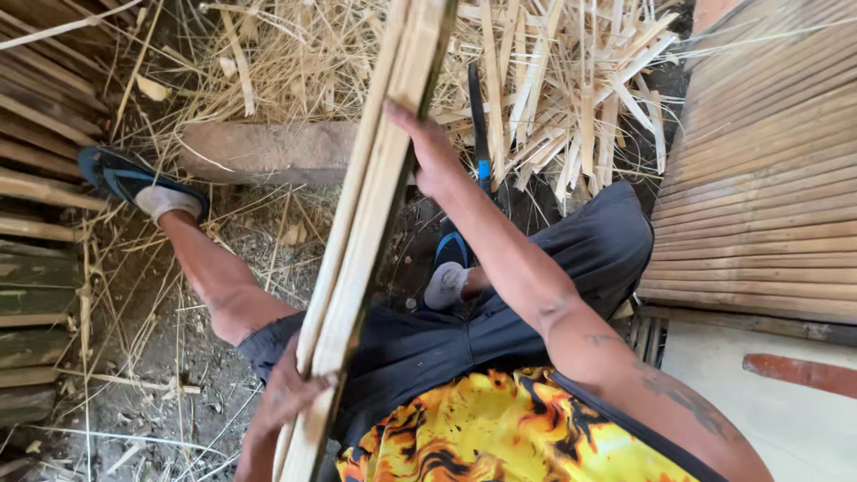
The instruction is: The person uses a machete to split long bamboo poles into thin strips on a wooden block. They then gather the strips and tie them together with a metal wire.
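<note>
A bundle of long pale bamboo strips (370, 178) runs from the bottom of the view up past the top edge. My left hand (290, 393) grips the bundle low down, near my lap. My right hand (428, 147) is stretched forward and wraps around the bundle higher up, on its right side. I am seated, in dark shorts and a yellow flame-patterned shirt. My feet wear blue sandals (120, 174).
A heap of split bamboo scraps and shavings (553, 98) lies ahead. In front of it sits a stone block (268, 152). A dark blade with a blue-banded handle (479, 134) stands by my right hand. Stacked bamboo slats (759, 178) fill the right, and more slats (36, 223) line the left.
</note>
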